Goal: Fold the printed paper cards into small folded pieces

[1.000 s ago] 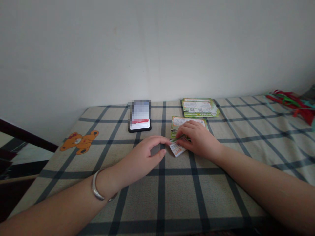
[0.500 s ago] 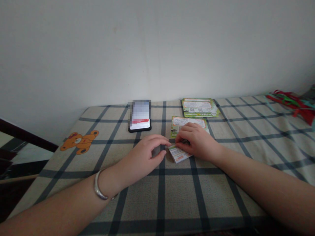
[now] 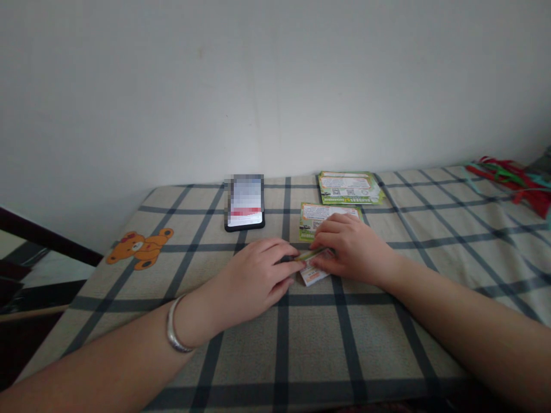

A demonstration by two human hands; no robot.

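Observation:
Both my hands work a green and white leaflet [image 3: 310,218] lying on the checked cloth [image 3: 387,321]. Its near edge is folded over, showing a white flap [image 3: 313,275]. My right hand [image 3: 350,248] pinches the fold with fingers pressed together. My left hand [image 3: 253,281], a silver bangle [image 3: 173,332] on its wrist, has its fingertips closed on the fold's left end.
A stack of like leaflets [image 3: 349,188] lies behind, near the wall. A black phone [image 3: 244,202] with its screen lit rests to the left. Red and green ribbons [image 3: 512,179] lie at the far right. An orange bear [image 3: 138,249] is printed on the cloth's left.
My left hand has slid right and closed its fingertips on the fold. The white flap shows less, and my right hand has shifted slightly down the leaflet.

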